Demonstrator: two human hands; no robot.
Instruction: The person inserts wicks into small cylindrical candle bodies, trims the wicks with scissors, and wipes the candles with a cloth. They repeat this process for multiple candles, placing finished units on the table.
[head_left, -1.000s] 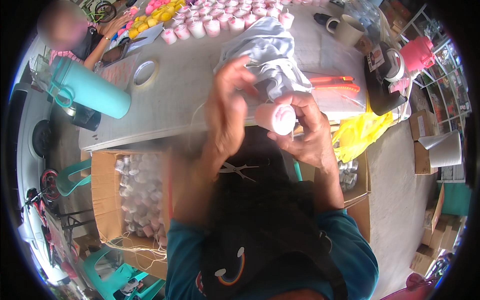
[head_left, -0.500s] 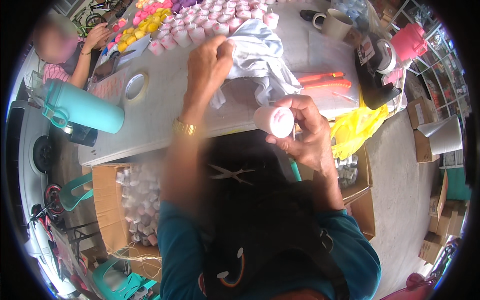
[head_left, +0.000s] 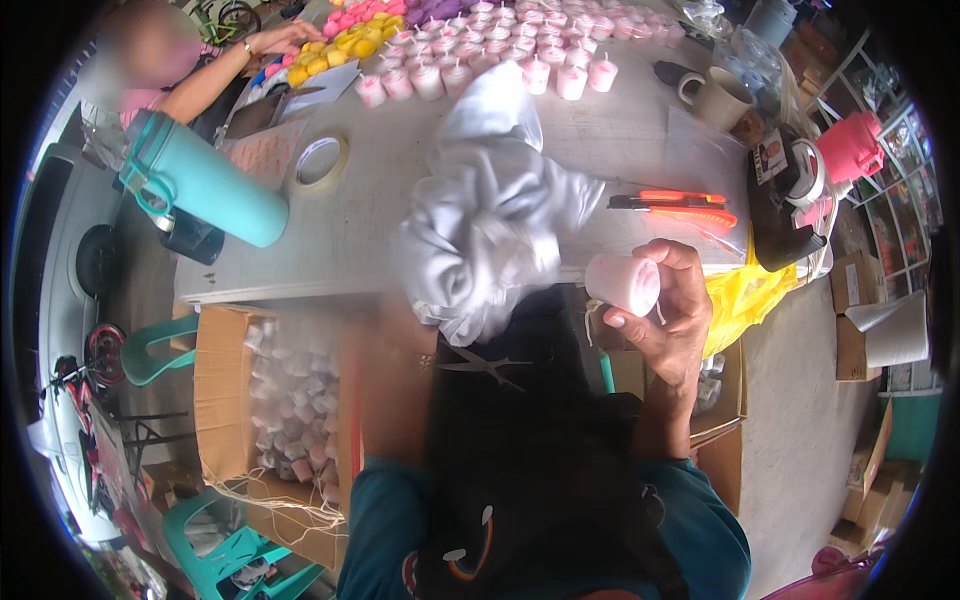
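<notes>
My right hand holds a small pale pink-and-white candle sideways between thumb and fingers, just off the table's front edge. A thin pale wick hangs from the candle's left end. Bunched up to its left is a light grey cloth, smeared by motion. My left hand grips this cloth at its lower left; the folds and the blur hide most of its fingers. Below the cloth, a pair of scissors lies on my dark apron.
Rows of pink-and-white candles stand at the table's far side. Two orange cutters, a mug, a tape roll and a turquoise bottle rest on it. A box of candles stands below left. Another person's hand is far left.
My left hand has pulled the cloth off the table toward me, up to the front edge. The candle in my right hand has turned, so its end faces right.
</notes>
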